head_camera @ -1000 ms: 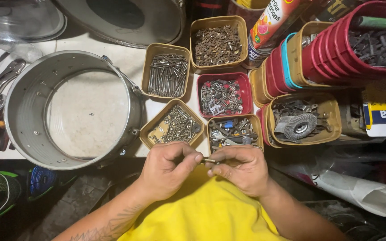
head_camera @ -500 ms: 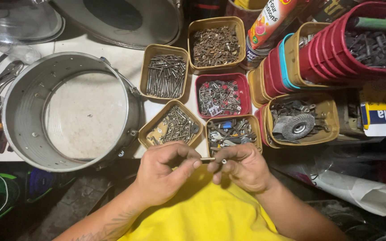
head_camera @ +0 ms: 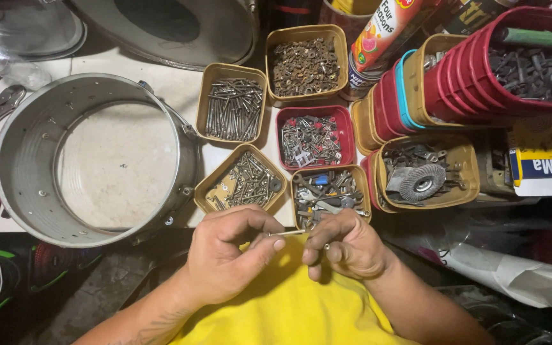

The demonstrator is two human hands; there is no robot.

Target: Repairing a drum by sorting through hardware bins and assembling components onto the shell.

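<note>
The left hand [head_camera: 225,259] and the right hand [head_camera: 346,246] meet over the yellow shirt [head_camera: 282,306], each pinching one end of a thin bolt [head_camera: 289,233] held level between thumb and fingertips; neither hand is spread. A small silver piece sits at the right fingertips, too small to tell apart. To work the bolt well, it seems wise to hold one end firm, turn with the other fingertips only, and keep it over the lap so anything dropped lands on cloth. Just beyond the knuckles stand a tin of mixed screws [head_camera: 241,182] and a tin of odd fittings [head_camera: 327,195] on the worktop [head_camera: 142,73]. Left of the left hand rests a round metal drum shell [head_camera: 14,160].
</note>
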